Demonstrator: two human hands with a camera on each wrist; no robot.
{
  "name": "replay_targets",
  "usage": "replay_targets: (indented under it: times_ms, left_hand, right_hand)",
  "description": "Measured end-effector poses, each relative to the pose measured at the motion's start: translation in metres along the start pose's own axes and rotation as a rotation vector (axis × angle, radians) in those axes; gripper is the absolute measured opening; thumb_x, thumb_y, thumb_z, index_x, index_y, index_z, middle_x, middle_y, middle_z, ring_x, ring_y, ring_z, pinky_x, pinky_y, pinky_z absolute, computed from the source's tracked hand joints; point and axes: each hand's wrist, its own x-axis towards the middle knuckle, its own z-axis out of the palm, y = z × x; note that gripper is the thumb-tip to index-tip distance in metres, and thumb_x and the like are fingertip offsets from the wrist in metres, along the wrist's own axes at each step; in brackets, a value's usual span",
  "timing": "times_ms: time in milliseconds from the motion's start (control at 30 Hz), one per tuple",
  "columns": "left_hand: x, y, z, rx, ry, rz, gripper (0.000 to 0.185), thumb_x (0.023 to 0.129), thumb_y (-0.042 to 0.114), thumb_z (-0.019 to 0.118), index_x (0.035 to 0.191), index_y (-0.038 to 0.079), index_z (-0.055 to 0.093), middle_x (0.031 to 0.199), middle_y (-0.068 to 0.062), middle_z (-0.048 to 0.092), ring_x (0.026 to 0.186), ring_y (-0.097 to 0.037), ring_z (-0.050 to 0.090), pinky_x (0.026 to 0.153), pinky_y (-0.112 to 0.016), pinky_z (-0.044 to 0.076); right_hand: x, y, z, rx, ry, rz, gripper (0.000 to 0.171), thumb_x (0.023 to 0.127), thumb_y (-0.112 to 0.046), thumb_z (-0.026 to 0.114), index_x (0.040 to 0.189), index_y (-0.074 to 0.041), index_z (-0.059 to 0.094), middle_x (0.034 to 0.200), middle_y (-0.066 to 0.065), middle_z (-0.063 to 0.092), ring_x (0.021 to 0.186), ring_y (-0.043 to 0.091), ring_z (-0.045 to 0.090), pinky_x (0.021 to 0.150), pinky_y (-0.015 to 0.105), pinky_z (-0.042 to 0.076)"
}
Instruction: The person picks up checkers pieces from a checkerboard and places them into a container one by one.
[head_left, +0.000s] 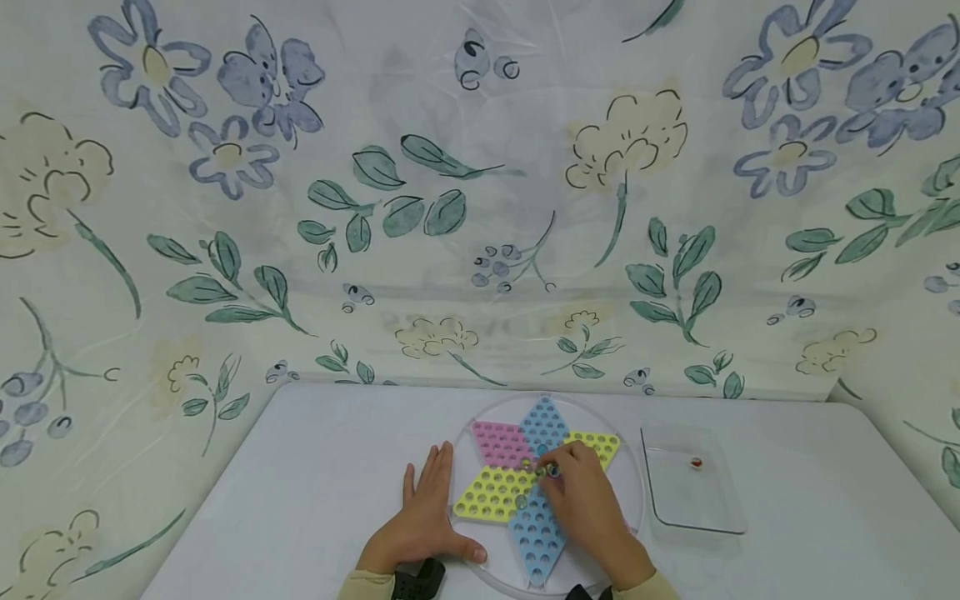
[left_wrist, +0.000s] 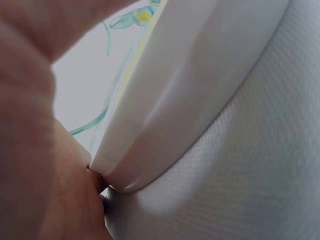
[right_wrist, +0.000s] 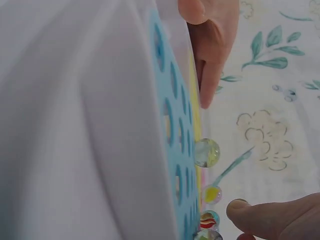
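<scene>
We see a marble (head_left: 552,471) pinched in the right hand (head_left: 588,500) over the star board's (head_left: 495,492) centre. The left hand (head_left: 426,518) lies flat, fingers straight, against the board's left rim. A clear tray (head_left: 693,492) sits just right; bare table (head_left: 315,467) spreads leftward.

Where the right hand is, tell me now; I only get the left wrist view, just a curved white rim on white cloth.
Observer: The right hand is over the centre of the round plastic star board, at a cluster of glass marbles.
Operator: Report the left hand.
Observer: The left hand lies flat on the white table, beside the board's left rim.
Operator: List anything off the board.
Observer: A clear rectangular tray on the right holds one red marble.
</scene>
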Motion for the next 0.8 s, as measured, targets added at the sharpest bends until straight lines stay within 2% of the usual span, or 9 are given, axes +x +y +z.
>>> replay_targets:
  times_ms: [300,800]
  left_hand:
    - [0.002,-0.003,0.000,0.003,0.014,0.006,0.149,0.060,0.050,0.095,0.157,-0.009,-0.001,0.165,-0.027,0.000,0.152,-0.042,-0.009,0.113,-0.063,-0.017]
    - [0.002,-0.005,0.002,0.003,0.009,-0.003,0.150,0.059,0.053,0.095,0.158,-0.008,-0.001,0.165,-0.027,0.000,0.152,-0.042,-0.008,0.113,-0.064,-0.017]
  right_hand:
    - [0.005,0.002,-0.010,0.007,0.025,-0.004,0.013,0.090,-0.009,0.075,0.103,-0.010,0.072,0.104,0.005,0.061,0.091,0.015,0.059,0.077,0.034,0.056]
    - [0.004,0.006,-0.022,0.058,0.063,0.018,0.017,0.090,-0.005,0.074,0.106,-0.009,0.072,0.103,0.005,0.062,0.097,0.020,0.060,0.080,0.040,0.053]
